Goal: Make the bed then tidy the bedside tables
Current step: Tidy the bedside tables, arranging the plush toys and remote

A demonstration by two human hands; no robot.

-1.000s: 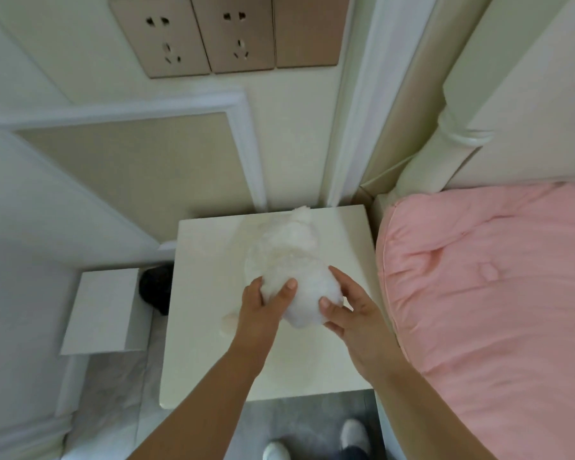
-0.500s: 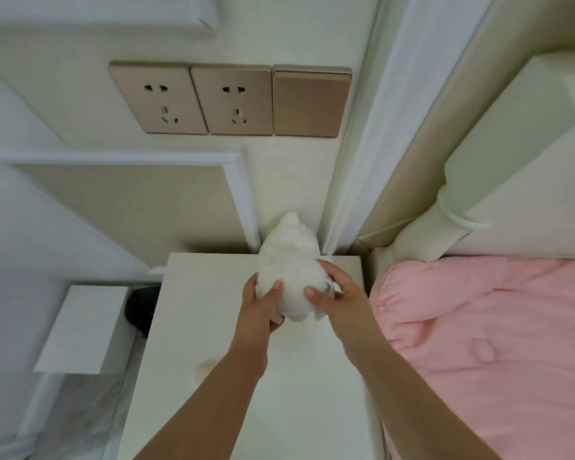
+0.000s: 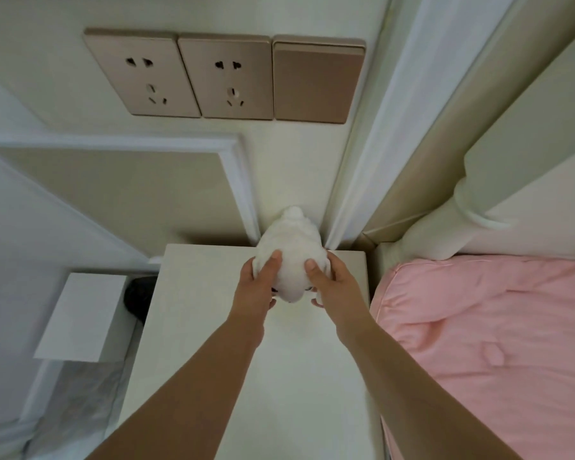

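A fluffy white plush toy stands at the back edge of the cream bedside table, against the wall. My left hand grips its left side, thumb on top. My right hand grips its right side in the same way. The toy's underside and my fingers beneath it are hidden. To the right lies the bed with a smooth pink quilt spread up to the cream headboard.
Two sockets and a switch sit on the wall above the table. A white box stands on the floor to the left, with a dark object between it and the table. White mouldings frame the wall.
Both hands carried the plush toy from the middle of the table back to its rear edge against the wall. My view tilted upward, showing more wall.
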